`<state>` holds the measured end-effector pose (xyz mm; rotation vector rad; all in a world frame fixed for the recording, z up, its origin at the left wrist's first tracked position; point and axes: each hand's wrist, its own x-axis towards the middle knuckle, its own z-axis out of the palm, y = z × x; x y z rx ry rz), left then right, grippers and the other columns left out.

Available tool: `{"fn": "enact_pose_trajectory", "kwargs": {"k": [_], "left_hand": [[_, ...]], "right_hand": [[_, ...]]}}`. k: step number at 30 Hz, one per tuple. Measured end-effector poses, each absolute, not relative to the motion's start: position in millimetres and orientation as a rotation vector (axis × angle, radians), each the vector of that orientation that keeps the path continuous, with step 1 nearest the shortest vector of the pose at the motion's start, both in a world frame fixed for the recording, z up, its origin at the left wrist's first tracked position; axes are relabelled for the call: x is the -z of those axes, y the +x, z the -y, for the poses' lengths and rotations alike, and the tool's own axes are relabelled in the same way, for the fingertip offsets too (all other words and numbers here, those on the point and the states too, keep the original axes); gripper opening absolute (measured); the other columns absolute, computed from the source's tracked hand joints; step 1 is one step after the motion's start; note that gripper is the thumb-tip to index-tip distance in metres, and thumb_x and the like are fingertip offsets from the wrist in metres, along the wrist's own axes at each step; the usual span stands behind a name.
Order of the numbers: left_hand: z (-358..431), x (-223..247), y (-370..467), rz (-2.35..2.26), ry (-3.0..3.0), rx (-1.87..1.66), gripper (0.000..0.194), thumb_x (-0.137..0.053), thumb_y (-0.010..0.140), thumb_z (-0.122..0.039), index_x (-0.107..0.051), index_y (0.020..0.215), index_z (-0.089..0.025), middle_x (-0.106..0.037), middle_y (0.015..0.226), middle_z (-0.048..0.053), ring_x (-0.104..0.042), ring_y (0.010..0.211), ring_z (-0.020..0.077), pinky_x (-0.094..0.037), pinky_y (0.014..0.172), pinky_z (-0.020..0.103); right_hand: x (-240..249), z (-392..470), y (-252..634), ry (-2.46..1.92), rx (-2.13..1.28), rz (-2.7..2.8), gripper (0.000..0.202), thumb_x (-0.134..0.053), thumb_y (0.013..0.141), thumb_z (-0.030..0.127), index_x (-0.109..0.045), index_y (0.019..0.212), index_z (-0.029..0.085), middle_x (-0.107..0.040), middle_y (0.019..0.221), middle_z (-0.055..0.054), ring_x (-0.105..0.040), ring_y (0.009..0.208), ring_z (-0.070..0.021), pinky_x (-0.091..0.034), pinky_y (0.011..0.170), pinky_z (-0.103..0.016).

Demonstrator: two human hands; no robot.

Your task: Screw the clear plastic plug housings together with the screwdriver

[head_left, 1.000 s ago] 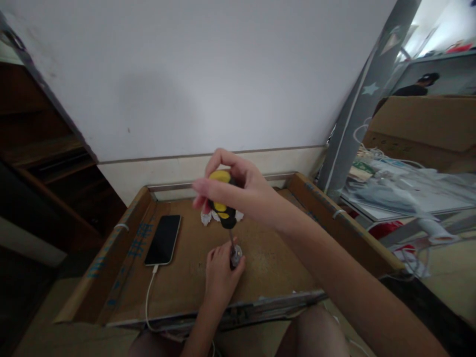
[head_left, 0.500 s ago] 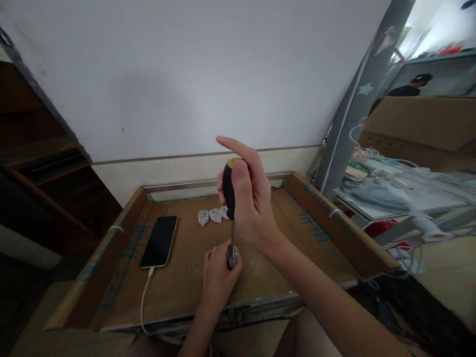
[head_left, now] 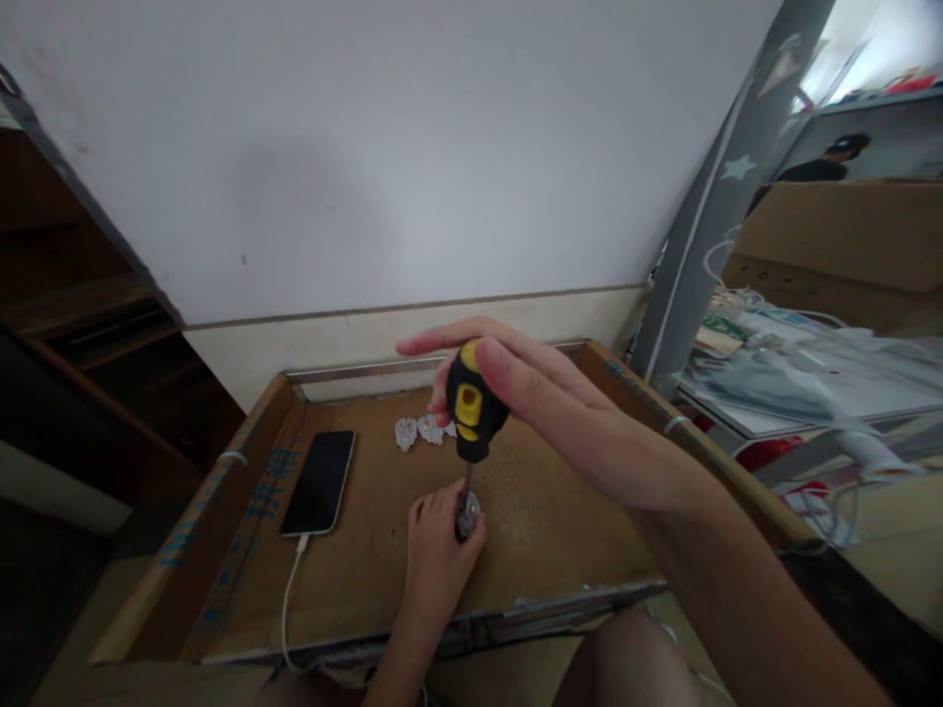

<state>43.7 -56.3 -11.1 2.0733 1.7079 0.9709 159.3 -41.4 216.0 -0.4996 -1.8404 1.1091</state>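
My right hand (head_left: 526, 378) grips a black and yellow screwdriver (head_left: 473, 403) by its handle, with the index finger stretched out past it. The shaft points down, its tip at a small clear plastic piece with a dark part (head_left: 470, 515). That piece is pinched on the cardboard by my left hand (head_left: 440, 535), whose fingers curl round its near side. Exactly where the tip meets the piece is too small to make out. Beyond my hands lie several clear plastic pieces with metal bits (head_left: 406, 433) in a row, partly covered by my right hand.
A cardboard tray (head_left: 354, 579) with raised sides forms the work surface. A phone (head_left: 318, 483) with a white cable (head_left: 286, 604) lies at its left. Behind stands a white wall (head_left: 442, 147). At right, a side table holds plastic bags (head_left: 766, 383); a person (head_left: 825, 162) is in the background.
My right hand has turned about the screwdriver and lowered, its forearm swinging out to the right. The handle now shows its yellow side. My left hand keeps its hold on the plastic piece.
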Motion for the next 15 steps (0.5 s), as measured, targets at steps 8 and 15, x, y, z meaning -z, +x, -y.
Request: {"fn": "enact_pose_trajectory", "kwargs": {"k": [8,15], "left_hand": [[56.7,11.3,42.6,-1.678,2.023,-0.985,0.039,-0.058,0.077,-0.019,-0.052,0.116,-0.022,-0.065,0.107,0.003,-0.059,0.098,0.0221,-0.037,0.09,0.04],[55.8,13.8,43.0,-1.689,2.019,-0.986,0.037,-0.058,0.077,-0.019,-0.054,0.113,-0.02,-0.066,0.101,0.006,-0.059,0.097,0.0235,-0.039,0.09,0.042]], "right_hand": [[-233.1,22.3,161.0,-0.46,-1.435,2.069,0.023,-0.06,0.079,0.02,-0.039,0.071,0.019,-0.059,0.064,0.004,-0.054,0.058,-0.0076,-0.045,0.056,-0.021],[-222.4,33.6,150.9,-0.513,-1.323,1.901,0.037,-0.04,0.089,0.048,-0.057,0.104,0.019,-0.055,0.068,0.002,-0.054,0.063,-0.008,-0.044,0.056,-0.019]]}}
